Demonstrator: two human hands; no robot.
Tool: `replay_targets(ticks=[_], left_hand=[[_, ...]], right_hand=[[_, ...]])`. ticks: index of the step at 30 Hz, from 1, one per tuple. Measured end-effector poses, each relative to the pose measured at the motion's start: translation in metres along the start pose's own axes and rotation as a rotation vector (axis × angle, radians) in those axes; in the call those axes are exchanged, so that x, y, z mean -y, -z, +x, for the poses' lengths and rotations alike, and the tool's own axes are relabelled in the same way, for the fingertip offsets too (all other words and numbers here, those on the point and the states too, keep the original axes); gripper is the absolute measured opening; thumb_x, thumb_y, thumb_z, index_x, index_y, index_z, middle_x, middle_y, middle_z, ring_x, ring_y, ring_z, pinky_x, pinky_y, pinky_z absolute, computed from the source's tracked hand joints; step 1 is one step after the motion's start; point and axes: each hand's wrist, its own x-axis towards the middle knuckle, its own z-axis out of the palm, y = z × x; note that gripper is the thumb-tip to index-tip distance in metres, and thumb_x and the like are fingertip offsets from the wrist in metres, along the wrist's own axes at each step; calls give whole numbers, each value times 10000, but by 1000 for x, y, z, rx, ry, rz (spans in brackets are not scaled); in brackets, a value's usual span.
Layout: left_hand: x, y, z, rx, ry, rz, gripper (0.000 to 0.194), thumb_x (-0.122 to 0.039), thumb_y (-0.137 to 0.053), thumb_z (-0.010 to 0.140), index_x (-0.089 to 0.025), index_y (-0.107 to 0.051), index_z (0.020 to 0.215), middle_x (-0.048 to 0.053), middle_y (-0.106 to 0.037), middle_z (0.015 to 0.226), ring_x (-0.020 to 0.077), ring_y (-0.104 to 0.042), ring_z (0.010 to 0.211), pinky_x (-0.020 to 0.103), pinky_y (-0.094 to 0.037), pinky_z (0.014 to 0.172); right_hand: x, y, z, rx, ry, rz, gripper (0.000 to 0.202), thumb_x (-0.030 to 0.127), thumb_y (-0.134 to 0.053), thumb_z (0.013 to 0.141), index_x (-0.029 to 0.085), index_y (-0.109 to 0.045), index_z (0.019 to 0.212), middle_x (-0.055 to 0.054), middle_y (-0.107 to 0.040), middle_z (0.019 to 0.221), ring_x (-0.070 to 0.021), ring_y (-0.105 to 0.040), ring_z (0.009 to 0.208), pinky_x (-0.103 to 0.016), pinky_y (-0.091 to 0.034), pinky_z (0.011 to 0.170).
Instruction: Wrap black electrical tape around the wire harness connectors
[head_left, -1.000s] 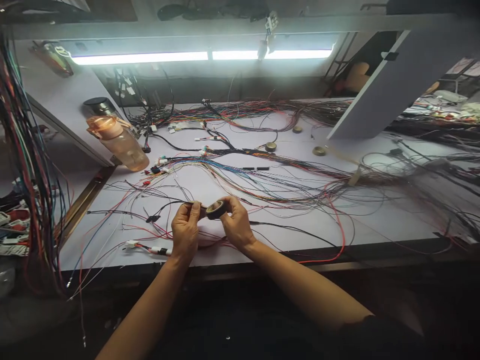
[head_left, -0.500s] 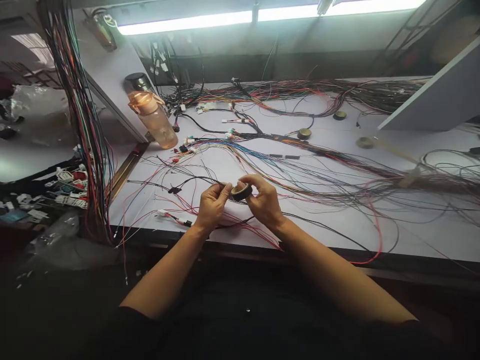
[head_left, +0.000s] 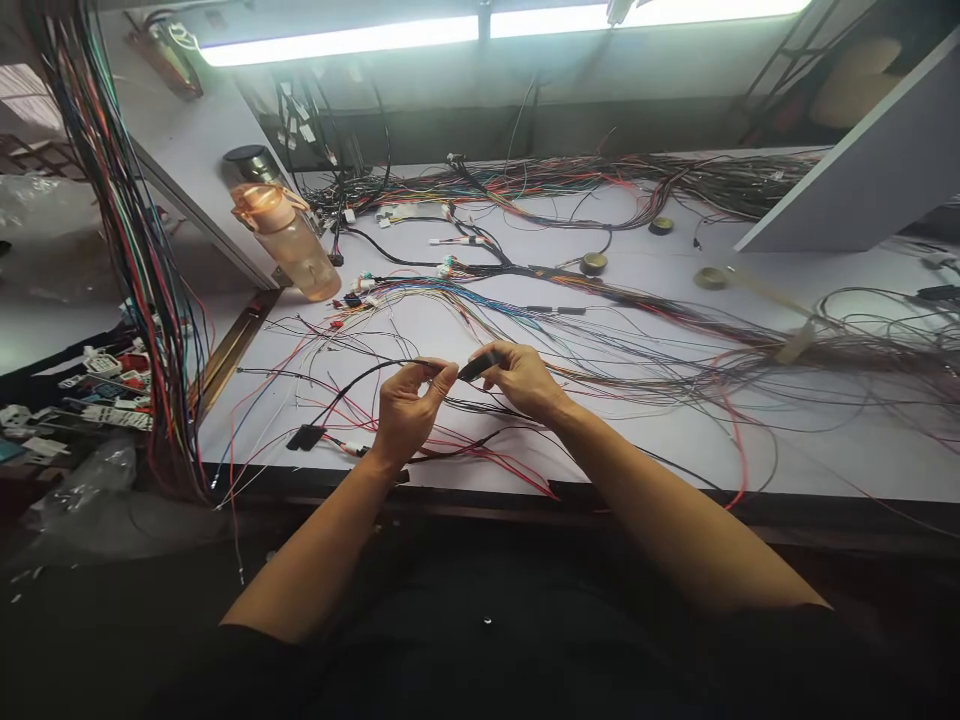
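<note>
My left hand (head_left: 411,408) pinches a dark wire bundle (head_left: 360,378) between thumb and fingers, close to the front of the table. From that grip the bundle arcs left and down to a flat black connector (head_left: 306,437). Just to the right, my right hand (head_left: 525,382) is closed on a roll of black tape (head_left: 481,366), turned edge-on. The roll sits almost against the left fingertips. Whether a strip of tape runs from it onto the bundle cannot be made out. Below both hands lie red wires (head_left: 502,468).
An orange water bottle (head_left: 289,245) stands at the back left beside a hanging bundle of wires (head_left: 124,200). Long wire harnesses (head_left: 645,300) cross the table. More tape rolls (head_left: 592,263) lie among them. A slanted white panel (head_left: 847,170) stands at the right.
The tape roll has turned from showing its open ring to edge-on. The black connector hanging from the bundle has swung left and down. My camera view has shifted slightly.
</note>
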Motion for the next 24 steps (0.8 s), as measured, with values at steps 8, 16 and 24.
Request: replay_targets(ticks=[8,16,24], left_hand=[[-5,-2,-1,160,-20,-57,144,-337,-712,814,-194,-711,828,43,-646,717,179,-625,694,303,-507,694],[-18,4,26,266,-72,11,195,-419,-772,738,-231,-730,764,82,-679,891,261,-615,966,445,-460,967],[-8,9,34,38,-15,-55,263,-434,-804,694,-202,-720,786,71,-696,785,215,-664,774,378,-529,836]], right_hand=[[-12,-2,7,4,68,-228,109,220,-652,720,170,-700,804,10,-662,719,-81,-523,576,-213,-400,570],[-10,1,10,163,65,-299,137,288,-640,774,172,-705,807,22,-637,676,-88,-528,608,-197,-385,566],[6,9,-20,-67,456,-352,339,213,-585,816,222,-601,1155,-56,-660,1066,-165,-618,930,-332,-500,844]])
